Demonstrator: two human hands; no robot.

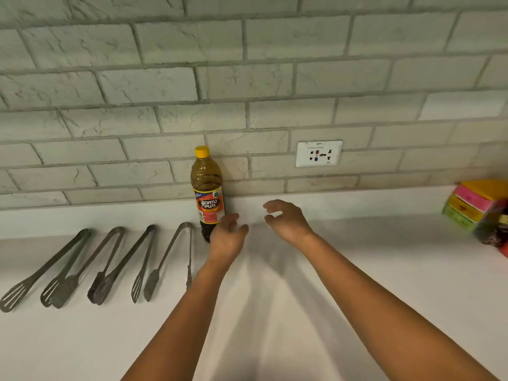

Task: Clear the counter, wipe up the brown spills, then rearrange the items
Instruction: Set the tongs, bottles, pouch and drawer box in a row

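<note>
A bottle [208,188] with a yellow cap, dark liquid and a red label stands upright on the white counter [275,312] against the brick wall. My left hand [226,237] hovers just right of the bottle's base with loosely curled fingers and holds nothing. My right hand [286,221] is a little farther right, fingers relaxed and empty. Several metal tongs [110,265] lie in a row on the counter left of the bottle. I see no brown spill on the counter.
A stack of coloured sponges [475,204] sits at the far right by the wall, with a dark jar [494,232] partly cut off beside it. A white wall socket [319,154] is mounted above the counter.
</note>
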